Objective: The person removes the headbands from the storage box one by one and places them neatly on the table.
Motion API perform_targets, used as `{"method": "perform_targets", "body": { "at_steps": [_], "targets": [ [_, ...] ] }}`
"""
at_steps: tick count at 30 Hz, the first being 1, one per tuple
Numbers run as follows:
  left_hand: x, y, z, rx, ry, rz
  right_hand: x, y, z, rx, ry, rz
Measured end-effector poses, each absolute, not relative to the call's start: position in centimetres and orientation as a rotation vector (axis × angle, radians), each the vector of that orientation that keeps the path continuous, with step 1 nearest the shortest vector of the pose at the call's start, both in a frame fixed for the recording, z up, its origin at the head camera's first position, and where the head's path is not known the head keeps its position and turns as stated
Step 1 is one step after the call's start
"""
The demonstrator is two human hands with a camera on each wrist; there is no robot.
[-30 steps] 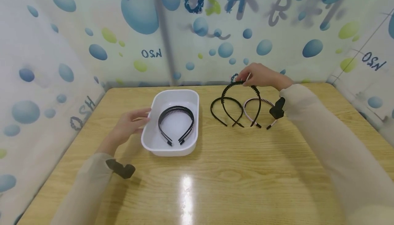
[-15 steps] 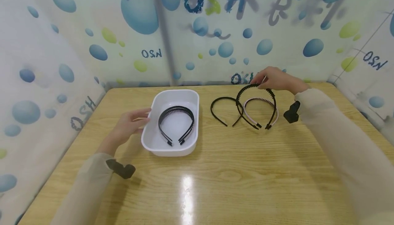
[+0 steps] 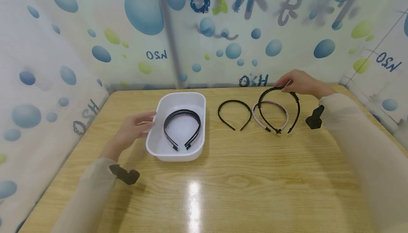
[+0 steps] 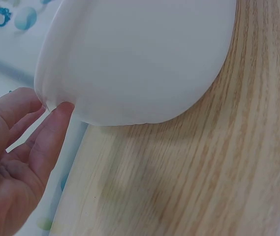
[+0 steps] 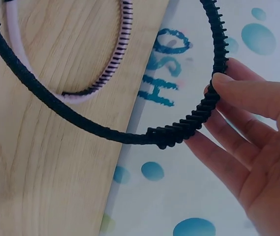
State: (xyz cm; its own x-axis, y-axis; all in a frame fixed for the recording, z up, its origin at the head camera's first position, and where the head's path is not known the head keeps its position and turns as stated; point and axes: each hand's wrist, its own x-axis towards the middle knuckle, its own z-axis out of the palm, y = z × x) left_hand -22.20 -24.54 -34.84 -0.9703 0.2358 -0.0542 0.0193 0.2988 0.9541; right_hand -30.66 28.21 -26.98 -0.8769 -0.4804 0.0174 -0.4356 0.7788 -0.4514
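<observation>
My right hand (image 3: 301, 82) pinches a black headband (image 5: 100, 132) by its toothed top and holds it upright, ends down, over the right part of the table. Thumb and fingers meet on its comb teeth in the right wrist view. Behind it lies a pink headband with dark teeth (image 3: 257, 118), partly covered. A thin black headband (image 3: 234, 101) lies flat to the left. My left hand (image 3: 132, 131) rests its straight fingertips against the left rim of a white plastic basin (image 4: 144, 59). Inside the basin lie dark headbands (image 3: 165, 126), closely overlapped, their number unclear.
The wooden table (image 3: 242, 187) runs up to a backdrop curtain (image 3: 220, 70) printed with blue and green bubbles. Similar sheets hang on both sides. Black wrist cameras sit on the left cuff (image 3: 125, 174) and right cuff (image 3: 315, 117).
My right hand has carried the black headband to the right, from over the thin black headband to over and past the pink one. The left hand and basin stay where they were.
</observation>
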Motion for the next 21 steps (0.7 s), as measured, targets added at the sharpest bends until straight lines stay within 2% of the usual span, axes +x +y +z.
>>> {"method": "perform_targets", "body": {
  "at_steps": [21],
  "targets": [
    [-22.3,-24.6,-34.9,0.220,2.378,1.733,-29.8,34.1,-29.0,-0.497,2.883,-0.705]
  ]
}}
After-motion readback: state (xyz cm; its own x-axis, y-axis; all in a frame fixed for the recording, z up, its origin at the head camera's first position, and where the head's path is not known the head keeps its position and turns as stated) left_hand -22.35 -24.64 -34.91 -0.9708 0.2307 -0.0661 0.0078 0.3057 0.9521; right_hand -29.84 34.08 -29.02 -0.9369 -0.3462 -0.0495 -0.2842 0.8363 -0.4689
